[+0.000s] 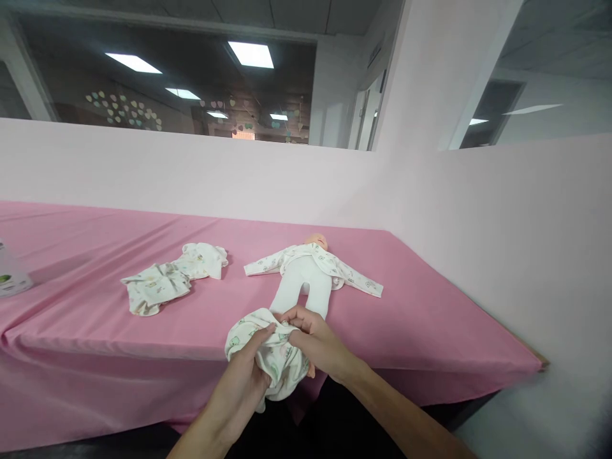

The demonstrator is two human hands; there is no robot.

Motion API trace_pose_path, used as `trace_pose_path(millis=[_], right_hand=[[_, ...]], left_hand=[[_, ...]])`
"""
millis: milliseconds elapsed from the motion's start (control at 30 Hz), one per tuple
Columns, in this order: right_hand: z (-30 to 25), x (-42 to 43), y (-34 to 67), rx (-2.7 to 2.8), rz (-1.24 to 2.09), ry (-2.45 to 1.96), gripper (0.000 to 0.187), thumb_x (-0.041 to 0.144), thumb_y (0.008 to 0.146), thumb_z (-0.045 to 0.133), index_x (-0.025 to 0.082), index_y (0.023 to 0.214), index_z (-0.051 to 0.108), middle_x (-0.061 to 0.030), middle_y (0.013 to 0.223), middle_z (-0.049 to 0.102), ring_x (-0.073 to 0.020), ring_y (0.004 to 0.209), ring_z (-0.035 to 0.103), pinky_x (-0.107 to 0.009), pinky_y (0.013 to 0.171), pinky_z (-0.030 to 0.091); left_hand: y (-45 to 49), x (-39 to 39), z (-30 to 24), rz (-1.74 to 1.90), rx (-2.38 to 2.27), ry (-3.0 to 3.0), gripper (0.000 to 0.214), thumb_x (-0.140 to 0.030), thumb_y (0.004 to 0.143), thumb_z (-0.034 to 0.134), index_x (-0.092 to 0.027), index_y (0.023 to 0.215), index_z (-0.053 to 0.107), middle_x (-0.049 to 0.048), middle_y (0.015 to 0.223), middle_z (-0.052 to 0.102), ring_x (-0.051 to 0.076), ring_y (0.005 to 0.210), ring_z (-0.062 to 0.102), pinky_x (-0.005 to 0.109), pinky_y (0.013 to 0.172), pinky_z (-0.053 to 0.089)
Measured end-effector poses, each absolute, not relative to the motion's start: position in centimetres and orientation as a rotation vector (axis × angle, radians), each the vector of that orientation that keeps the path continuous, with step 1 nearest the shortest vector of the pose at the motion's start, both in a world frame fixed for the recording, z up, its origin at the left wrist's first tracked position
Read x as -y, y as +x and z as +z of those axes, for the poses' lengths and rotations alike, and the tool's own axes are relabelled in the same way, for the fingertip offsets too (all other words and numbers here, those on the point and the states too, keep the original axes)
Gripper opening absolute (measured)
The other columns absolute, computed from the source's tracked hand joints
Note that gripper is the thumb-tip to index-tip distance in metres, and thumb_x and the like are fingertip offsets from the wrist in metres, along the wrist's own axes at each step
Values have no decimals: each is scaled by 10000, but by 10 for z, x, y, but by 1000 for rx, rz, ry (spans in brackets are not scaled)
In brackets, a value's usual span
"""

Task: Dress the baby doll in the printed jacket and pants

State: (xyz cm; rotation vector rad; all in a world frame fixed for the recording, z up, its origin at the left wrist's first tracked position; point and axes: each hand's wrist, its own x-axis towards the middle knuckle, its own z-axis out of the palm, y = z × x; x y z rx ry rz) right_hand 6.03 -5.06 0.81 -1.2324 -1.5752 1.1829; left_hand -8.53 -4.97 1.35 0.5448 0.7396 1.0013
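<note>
Both my hands hold a bunched white printed baby garment at the table's front edge, over the doll's feet. My left hand grips its left side, thumb on top. With fingers pinched on the cloth's upper edge, my right hand works from the right. Behind them a baby doll lies on its back, head toward the wall. It wears a white printed long-sleeved top, sleeves spread wide, and plain white leggings. One foot peeks out below my right hand; the other is hidden.
A pink cloth covers the table, which meets a pale wall at the back and right. Crumpled printed baby clothes lie to the left. A whitish package shows at the far left edge. Windows are above.
</note>
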Motion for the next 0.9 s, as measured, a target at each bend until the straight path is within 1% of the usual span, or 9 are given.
trace_pose_path(millis=[100, 167, 267, 367, 500, 567, 667, 800, 900], right_hand=[[2, 42, 60, 1504, 1304, -1222, 208, 206, 795, 450, 218, 959, 577, 33, 723, 550, -60, 413, 359, -174, 327, 257], [-5, 38, 57, 1505, 1316, -1216, 113, 212, 797, 448, 202, 830, 555, 52, 607, 486, -55, 391, 319, -175, 331, 226], [-15, 31, 56, 1490, 1265, -1246, 102, 216, 805, 413, 204, 751, 498, 70, 539, 409, -59, 389, 295, -187, 361, 221], [-18, 20, 59, 1510, 1023, -1319, 94, 194, 782, 403, 202, 696, 438, 62, 573, 404, -72, 460, 339, -201, 419, 242], [-10, 5, 63, 1613, 560, -1456, 142, 171, 733, 429, 200, 621, 347, 57, 589, 391, -92, 553, 354, -229, 492, 235], [-3, -2, 64, 1636, 392, -1510, 175, 174, 729, 439, 198, 604, 319, 58, 577, 385, -98, 565, 348, -243, 517, 223], [4, -13, 64, 1663, 292, -1520, 169, 186, 745, 444, 195, 611, 343, 52, 600, 419, -108, 597, 373, -249, 550, 228], [5, -27, 68, 1736, 216, -1511, 127, 175, 762, 437, 195, 646, 387, 32, 661, 482, -126, 666, 423, -255, 592, 246], [-1, -34, 73, 1732, 233, -1539, 90, 158, 766, 429, 198, 687, 417, 20, 705, 510, -136, 697, 444, -255, 598, 250]], left_hand=[[-89, 47, 10, 997, -727, 549, 306, -249, 847, 627, -188, 1146, 631, 75, 1007, 697, 217, 896, 682, 276, 735, 559], [-89, 44, 7, 1000, -737, 536, 318, -245, 843, 628, -180, 1154, 628, 78, 1018, 700, 224, 915, 681, 286, 753, 560], [-88, 42, 3, 996, -747, 530, 355, -270, 835, 638, -175, 1177, 620, 84, 1035, 703, 239, 957, 675, 308, 789, 561], [-86, 42, 1, 996, -710, 572, 368, -295, 835, 632, -159, 1177, 624, 98, 1075, 696, 257, 1013, 657, 330, 830, 557], [-86, 44, -2, 1034, -700, 637, 380, -246, 787, 661, -181, 1160, 635, 78, 1110, 687, 256, 1051, 640, 344, 894, 533], [-86, 45, -4, 1037, -707, 691, 384, -234, 751, 678, -182, 1130, 648, 77, 1078, 696, 263, 1058, 636, 362, 924, 513], [-85, 46, -7, 1052, -684, 824, 355, -277, 714, 697, -162, 1048, 670, 93, 985, 707, 273, 1060, 629, 383, 948, 481], [-85, 41, -16, 1097, -915, 1052, 246, -373, 689, 713, -171, 801, 629, 64, 778, 683, 252, 867, 655, 362, 812, 504], [-87, 32, -25, 1096, -1169, 1341, 287, -436, 707, 686, -179, 691, 558, 40, 716, 648, 230, 762, 625, 327, 714, 485]])
